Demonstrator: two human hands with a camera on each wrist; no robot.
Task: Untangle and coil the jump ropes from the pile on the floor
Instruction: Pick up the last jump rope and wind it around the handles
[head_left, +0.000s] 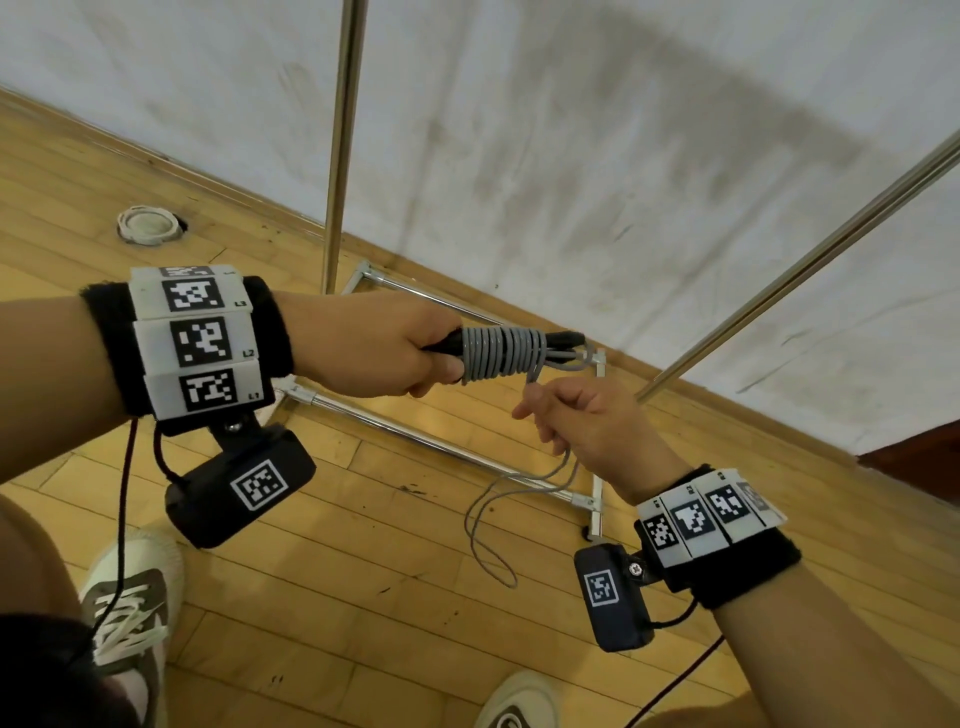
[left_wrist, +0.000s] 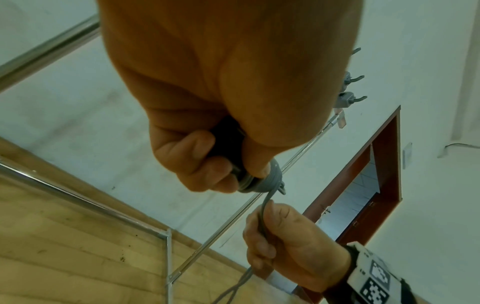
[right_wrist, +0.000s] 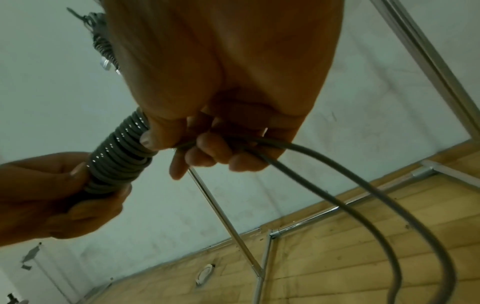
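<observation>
My left hand (head_left: 410, 353) grips the black handles (head_left: 447, 343) of a grey jump rope, held out level in front of me. Several tight turns of grey rope (head_left: 501, 353) wrap around the handles just past my fingers, and the handle tips (head_left: 566, 340) stick out to the right. My right hand (head_left: 571, 421), a little lower and to the right, holds the doubled free rope in its curled fingers. From that fist a loose loop (head_left: 488, 530) hangs toward the floor. In the right wrist view the wrapped coil (right_wrist: 119, 152) lies left of my fingers, and two strands (right_wrist: 363, 197) trail down.
A metal clothes rack stands against the white wall, its upright pole (head_left: 340, 145), slanted bar (head_left: 800, 265) and floor frame (head_left: 441, 441) right behind and under my hands. A white round cap (head_left: 147, 224) lies on the wooden floor at left. My shoes (head_left: 130, 603) are below.
</observation>
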